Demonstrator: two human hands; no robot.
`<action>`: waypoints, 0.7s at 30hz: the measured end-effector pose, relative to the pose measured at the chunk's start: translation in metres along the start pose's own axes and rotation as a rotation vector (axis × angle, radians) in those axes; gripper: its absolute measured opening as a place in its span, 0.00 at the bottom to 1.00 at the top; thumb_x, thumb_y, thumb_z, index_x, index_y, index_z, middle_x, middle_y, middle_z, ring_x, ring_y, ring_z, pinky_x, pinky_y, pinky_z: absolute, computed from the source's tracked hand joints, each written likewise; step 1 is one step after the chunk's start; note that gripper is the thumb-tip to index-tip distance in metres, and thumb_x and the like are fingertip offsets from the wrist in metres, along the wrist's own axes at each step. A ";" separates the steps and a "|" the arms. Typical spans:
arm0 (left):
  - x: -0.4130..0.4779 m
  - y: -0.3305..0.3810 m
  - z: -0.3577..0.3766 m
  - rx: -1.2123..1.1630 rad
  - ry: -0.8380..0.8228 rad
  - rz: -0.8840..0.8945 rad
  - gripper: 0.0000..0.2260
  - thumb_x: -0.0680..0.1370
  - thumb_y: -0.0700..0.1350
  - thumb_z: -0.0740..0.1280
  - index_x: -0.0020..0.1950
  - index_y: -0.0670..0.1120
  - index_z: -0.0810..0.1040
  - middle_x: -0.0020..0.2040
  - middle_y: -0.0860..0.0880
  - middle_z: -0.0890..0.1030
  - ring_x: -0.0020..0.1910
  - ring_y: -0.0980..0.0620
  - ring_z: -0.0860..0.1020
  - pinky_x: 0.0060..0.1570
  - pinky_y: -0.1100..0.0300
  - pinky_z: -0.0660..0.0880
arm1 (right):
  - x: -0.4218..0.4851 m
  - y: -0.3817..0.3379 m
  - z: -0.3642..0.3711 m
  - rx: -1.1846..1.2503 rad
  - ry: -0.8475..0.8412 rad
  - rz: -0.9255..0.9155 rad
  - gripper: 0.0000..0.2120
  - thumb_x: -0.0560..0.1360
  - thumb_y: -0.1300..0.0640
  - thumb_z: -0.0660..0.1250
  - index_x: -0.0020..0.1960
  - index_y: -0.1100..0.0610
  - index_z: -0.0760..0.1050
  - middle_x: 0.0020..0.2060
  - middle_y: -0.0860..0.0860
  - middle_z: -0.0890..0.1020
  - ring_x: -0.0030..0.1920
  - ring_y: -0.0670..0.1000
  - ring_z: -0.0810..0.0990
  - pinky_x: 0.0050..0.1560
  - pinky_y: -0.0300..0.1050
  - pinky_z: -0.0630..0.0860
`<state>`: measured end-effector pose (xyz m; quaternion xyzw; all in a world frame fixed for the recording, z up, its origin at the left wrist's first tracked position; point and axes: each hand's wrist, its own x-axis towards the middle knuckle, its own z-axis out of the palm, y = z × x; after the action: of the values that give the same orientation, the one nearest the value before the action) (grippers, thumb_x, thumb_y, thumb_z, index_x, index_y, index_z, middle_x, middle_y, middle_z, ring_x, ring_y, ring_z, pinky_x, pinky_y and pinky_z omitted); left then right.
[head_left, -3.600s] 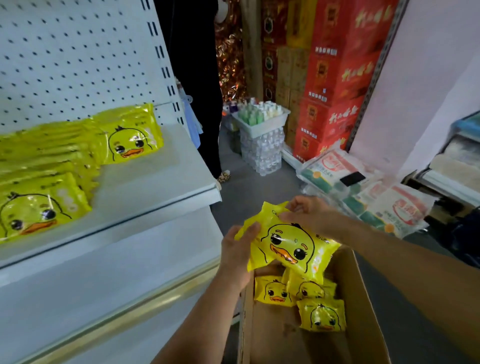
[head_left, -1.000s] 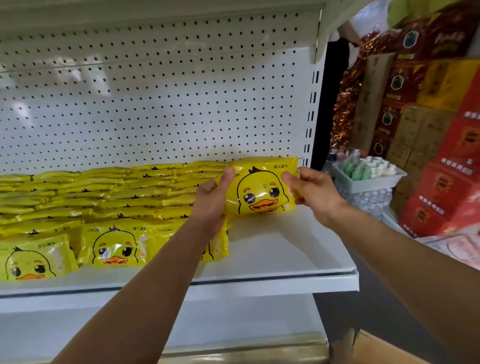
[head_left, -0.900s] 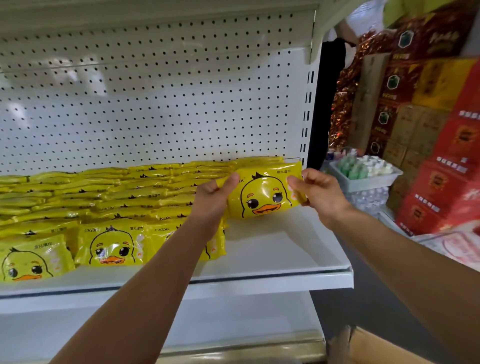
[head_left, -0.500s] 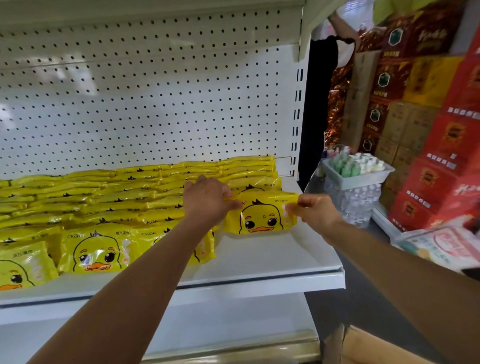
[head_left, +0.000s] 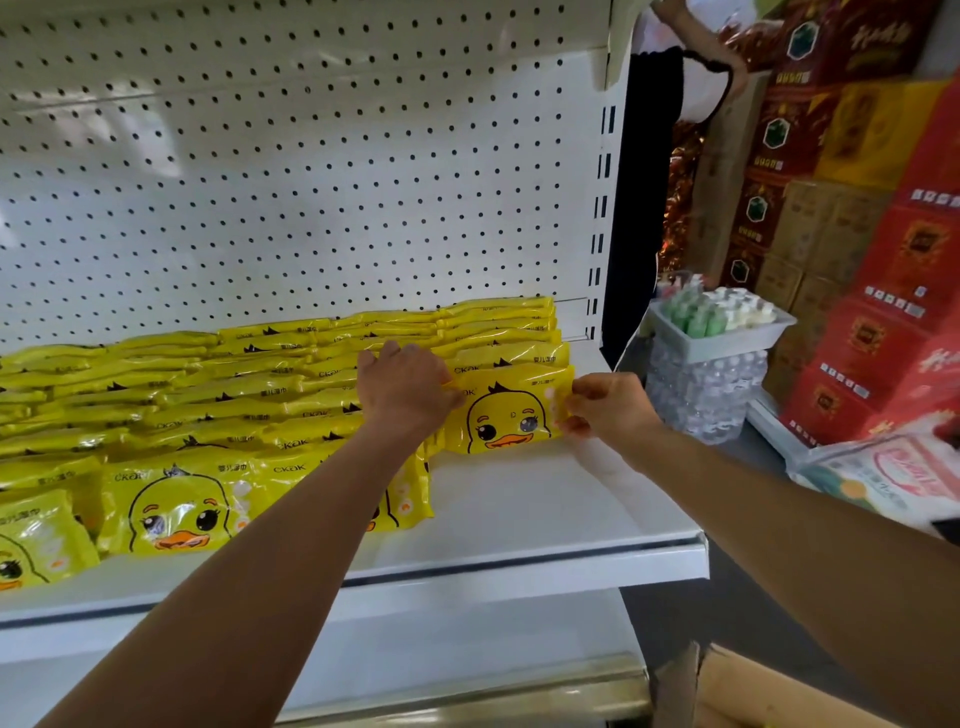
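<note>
A yellow duck-face wipes pack (head_left: 511, 413) stands on edge on the white shelf (head_left: 524, 512), at the front of the rightmost row of like packs (head_left: 498, 327). My left hand (head_left: 405, 387) grips its left top corner, fingers curled over the packs behind. My right hand (head_left: 605, 410) pinches its right edge. More yellow duck packs (head_left: 171, 512) fill the shelf to the left in overlapping rows.
Bare shelf lies in front of the held pack. A white pegboard (head_left: 311, 182) backs the shelf. A cardboard box (head_left: 769, 691) sits at lower right. A white crate of bottles (head_left: 719, 325) on bottled water, red cartons (head_left: 904, 291) and a person in black (head_left: 644, 171) stand to the right.
Both hands lifted the pack from the cardboard box to the shelf, then lowered it onto the shelf against the rightmost row. My left hand shifted over the pack's top corner.
</note>
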<state>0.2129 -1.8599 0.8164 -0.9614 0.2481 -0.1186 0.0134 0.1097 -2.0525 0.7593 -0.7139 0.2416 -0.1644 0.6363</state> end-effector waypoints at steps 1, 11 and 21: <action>-0.001 0.000 0.000 -0.004 -0.001 -0.002 0.17 0.76 0.64 0.66 0.58 0.57 0.81 0.60 0.50 0.78 0.68 0.47 0.68 0.66 0.47 0.61 | -0.002 0.001 -0.001 -0.013 0.005 0.002 0.02 0.75 0.67 0.68 0.46 0.62 0.79 0.36 0.55 0.82 0.31 0.51 0.80 0.29 0.38 0.76; -0.045 0.046 -0.005 -0.750 0.128 0.049 0.10 0.73 0.52 0.73 0.53 0.52 0.82 0.44 0.53 0.77 0.47 0.51 0.76 0.48 0.57 0.71 | -0.058 0.007 -0.049 -0.133 0.120 -0.114 0.06 0.77 0.62 0.67 0.54 0.59 0.79 0.40 0.51 0.81 0.30 0.48 0.79 0.29 0.39 0.73; -0.172 0.186 0.035 -1.332 -0.403 0.283 0.02 0.75 0.41 0.72 0.46 0.47 0.84 0.35 0.54 0.81 0.32 0.59 0.76 0.38 0.64 0.74 | -0.163 0.077 -0.143 -0.101 0.275 -0.077 0.07 0.78 0.63 0.65 0.42 0.60 0.79 0.29 0.53 0.79 0.22 0.44 0.73 0.24 0.31 0.67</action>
<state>-0.0125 -1.9414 0.7283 -0.7269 0.3830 0.2415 -0.5163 -0.1133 -2.0866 0.7145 -0.7245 0.3070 -0.2727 0.5537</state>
